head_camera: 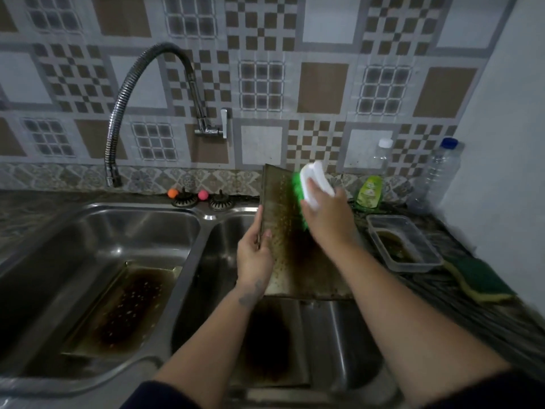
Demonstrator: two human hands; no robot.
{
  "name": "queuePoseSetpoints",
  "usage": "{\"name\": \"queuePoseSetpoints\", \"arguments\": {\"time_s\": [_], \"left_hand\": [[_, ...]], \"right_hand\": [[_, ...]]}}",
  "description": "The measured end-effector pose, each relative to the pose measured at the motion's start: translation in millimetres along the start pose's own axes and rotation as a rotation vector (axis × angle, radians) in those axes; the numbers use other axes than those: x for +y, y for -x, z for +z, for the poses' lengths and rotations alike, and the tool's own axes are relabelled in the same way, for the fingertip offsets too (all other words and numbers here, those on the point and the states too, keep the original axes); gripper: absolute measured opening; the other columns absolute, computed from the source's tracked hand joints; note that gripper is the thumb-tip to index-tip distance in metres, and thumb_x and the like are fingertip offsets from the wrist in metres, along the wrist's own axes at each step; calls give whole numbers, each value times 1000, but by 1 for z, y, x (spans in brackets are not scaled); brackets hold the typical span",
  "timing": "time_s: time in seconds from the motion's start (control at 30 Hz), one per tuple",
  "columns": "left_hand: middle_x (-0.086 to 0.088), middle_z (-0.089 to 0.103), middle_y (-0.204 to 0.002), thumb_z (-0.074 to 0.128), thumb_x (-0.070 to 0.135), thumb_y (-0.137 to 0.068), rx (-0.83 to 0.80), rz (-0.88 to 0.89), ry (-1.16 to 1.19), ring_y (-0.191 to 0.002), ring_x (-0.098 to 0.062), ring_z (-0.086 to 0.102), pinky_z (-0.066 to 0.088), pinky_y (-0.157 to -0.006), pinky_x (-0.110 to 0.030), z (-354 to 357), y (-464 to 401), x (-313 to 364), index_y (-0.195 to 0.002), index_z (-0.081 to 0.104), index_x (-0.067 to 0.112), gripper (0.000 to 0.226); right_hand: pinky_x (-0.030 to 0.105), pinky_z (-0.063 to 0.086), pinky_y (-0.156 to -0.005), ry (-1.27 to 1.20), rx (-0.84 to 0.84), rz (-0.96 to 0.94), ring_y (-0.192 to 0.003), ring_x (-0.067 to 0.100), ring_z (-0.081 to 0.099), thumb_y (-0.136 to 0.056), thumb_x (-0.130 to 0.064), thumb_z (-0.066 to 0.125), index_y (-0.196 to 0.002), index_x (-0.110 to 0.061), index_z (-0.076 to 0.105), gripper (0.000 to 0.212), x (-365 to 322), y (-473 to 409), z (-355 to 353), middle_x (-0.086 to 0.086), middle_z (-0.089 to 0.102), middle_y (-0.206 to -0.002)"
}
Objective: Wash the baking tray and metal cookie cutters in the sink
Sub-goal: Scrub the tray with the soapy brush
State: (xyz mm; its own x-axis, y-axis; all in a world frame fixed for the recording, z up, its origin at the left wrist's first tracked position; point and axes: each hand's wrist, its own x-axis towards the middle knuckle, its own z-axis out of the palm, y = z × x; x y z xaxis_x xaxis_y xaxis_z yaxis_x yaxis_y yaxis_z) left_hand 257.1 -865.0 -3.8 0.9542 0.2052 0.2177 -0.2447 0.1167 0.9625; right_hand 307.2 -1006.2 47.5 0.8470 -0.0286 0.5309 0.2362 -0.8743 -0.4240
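Observation:
A stained metal baking tray [283, 231] is tilted up over the right sink basin [348, 335]. My left hand [253, 255] grips its left edge. My right hand [327, 214] holds a white scrub brush [315, 184] with green bristles pressed against the tray's upper right surface. A second dirty tray [126, 305] lies flat in the left basin [88, 237]. Another dark-stained tray [271, 343] lies in the right basin under my arms. No cookie cutters are visible.
A flexible faucet [118, 113] hangs over the left basin. On the right counter stand a green soap bottle [370, 191], two clear plastic bottles [436, 178], a plastic container [404, 243] with brown liquid and a green sponge [477, 278]. Two sink plugs [203, 199] sit behind the basins.

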Motion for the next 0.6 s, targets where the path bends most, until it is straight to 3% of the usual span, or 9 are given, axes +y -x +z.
{"name": "queuePoseSetpoints", "arguments": {"time_s": [0.1, 0.17, 0.23, 0.3, 0.4, 0.5, 0.53, 0.6], "left_hand": [[6, 55, -139, 45, 9, -99, 26, 19, 6, -129, -10, 50, 38, -111, -40, 8, -1, 7, -142, 41, 33, 50], [6, 54, -139, 46, 6, -99, 105, 51, -8, -125, -7, 52, 42, -106, -26, 4, -10, 13, -144, 41, 26, 50], [17, 51, -135, 45, 4, -99, 179, 83, -51, -122, 2, 51, 40, -94, -5, -4, -18, 19, -145, 41, 23, 50], [23, 46, -133, 45, 5, -99, 208, 110, -117, -125, 8, 43, 35, -88, 4, -11, -21, 19, -146, 41, 23, 50], [19, 47, -137, 45, 6, -100, 164, 101, -131, -124, 7, 45, 37, -88, 2, -5, -12, 18, -146, 39, 25, 50], [20, 52, -136, 46, 12, -100, 35, 78, -150, -124, 3, 49, 41, -100, -17, 6, 2, 12, -143, 40, 38, 51], [22, 52, -136, 46, 12, -100, 22, 63, -151, -125, 2, 48, 40, -103, -22, 8, 4, 10, -142, 40, 41, 52], [29, 49, -132, 46, 11, -100, 64, 50, -186, -126, 4, 45, 37, -102, -17, 8, 7, 12, -142, 39, 41, 53]], "right_hand": [[37, 49, -92, -50, -50, 69, -113, 33, 53, -96, -40, 51, -147, -36, 34, 54, 8, -21, -12, 19, 39, -138], [31, 55, -82, -11, -51, 10, -103, 28, 57, -95, -40, 50, -146, -39, 32, 54, 12, 15, -10, 15, 41, -133], [20, 49, -76, -56, -51, -39, -96, 22, 57, -93, -38, 54, -146, -42, 33, 57, 16, 74, -1, 8, 43, -125], [25, 49, -77, -139, -100, -26, -101, 23, 56, -91, -36, 57, -145, -46, 30, 61, 21, 118, 5, 4, 40, -124], [32, 53, -77, -145, -9, 27, -99, 24, 55, -91, -36, 56, -146, -44, 30, 61, 32, 98, 5, 6, 41, -124], [27, 46, -72, -71, -21, 136, -95, 22, 52, -97, -39, 48, -149, -35, 29, 55, 40, 25, -11, 15, 42, -128], [29, 45, -77, -60, -55, 175, -102, 26, 53, -98, -40, 46, -149, -32, 30, 54, 43, 4, -17, 18, 42, -132], [35, 44, -92, -107, -73, 249, -119, 34, 49, -98, -41, 47, -148, -29, 34, 54, 45, -21, -29, 20, 39, -140]]}}
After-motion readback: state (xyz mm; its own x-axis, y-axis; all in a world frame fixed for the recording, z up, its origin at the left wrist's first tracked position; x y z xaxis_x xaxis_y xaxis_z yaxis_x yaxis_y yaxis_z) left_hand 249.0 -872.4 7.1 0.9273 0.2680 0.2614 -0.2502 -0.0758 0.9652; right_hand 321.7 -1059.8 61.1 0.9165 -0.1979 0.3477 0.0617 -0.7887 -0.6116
